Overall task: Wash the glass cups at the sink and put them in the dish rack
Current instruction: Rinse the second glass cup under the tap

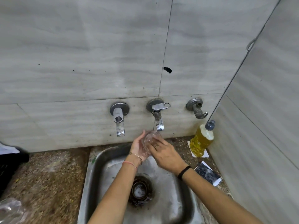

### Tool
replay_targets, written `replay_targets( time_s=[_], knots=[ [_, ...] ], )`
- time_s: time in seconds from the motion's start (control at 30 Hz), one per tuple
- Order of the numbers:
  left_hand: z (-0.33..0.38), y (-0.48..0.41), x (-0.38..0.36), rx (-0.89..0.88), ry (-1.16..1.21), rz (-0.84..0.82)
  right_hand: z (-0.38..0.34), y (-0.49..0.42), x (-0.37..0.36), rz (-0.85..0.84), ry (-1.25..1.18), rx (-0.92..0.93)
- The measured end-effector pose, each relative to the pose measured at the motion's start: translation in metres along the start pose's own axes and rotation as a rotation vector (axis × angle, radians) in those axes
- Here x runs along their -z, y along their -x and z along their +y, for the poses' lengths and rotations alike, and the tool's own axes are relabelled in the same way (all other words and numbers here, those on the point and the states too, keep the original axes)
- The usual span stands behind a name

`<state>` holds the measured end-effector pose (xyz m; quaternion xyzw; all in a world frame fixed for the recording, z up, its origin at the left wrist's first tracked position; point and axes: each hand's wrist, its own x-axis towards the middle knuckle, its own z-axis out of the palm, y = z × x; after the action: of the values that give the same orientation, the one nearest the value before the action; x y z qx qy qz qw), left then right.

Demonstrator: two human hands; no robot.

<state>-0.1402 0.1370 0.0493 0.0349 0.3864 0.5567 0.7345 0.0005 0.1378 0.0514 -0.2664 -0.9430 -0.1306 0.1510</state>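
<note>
Under the tap point(158, 119), above the sink point(95, 168), the glass cup point(149, 140) sits between both: left grip point(138, 148) cradles it with curled fingers, right grip point(165, 155) wraps its other side.

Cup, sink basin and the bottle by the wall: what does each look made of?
Cup: clear glass, judging by see-through, glinting walls. Sink basin: dull brushed metal, probably stainless steel, with grey sheen and stains. Bottle: likely clear plastic, ribbed body showing yellow liquid, grey cap.

Head view, down over sink point(98, 160)
</note>
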Motion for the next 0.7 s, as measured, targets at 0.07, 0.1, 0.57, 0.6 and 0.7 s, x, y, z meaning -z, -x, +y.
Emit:
replay_targets(
  time_s=[0.07,0.1,0.57,0.6,0.7],
  knots=[
    [-0.003,-0.005,-0.001,-0.033,0.033,0.059,-0.024,-0.011,0.003,-0.013,-0.096,-0.16],
    [-0.005,-0.009,0.0,-0.034,0.044,0.062,-0.034,-0.016,0.002,0.017,-0.132,-0.207],
    [-0.004,-0.009,0.012,0.008,-0.063,0.085,0.016,-0.019,0.008,0.019,0.045,0.272],
    [-0.002,-0.013,0.011,-0.011,-0.107,0.131,0.012,-0.018,0.007,-0.03,0.04,0.226],
    [-0.003,-0.021,0.01,0.029,-0.283,0.297,0.008,-0.016,0.006,-0.107,-0.028,0.121]
  ],
)
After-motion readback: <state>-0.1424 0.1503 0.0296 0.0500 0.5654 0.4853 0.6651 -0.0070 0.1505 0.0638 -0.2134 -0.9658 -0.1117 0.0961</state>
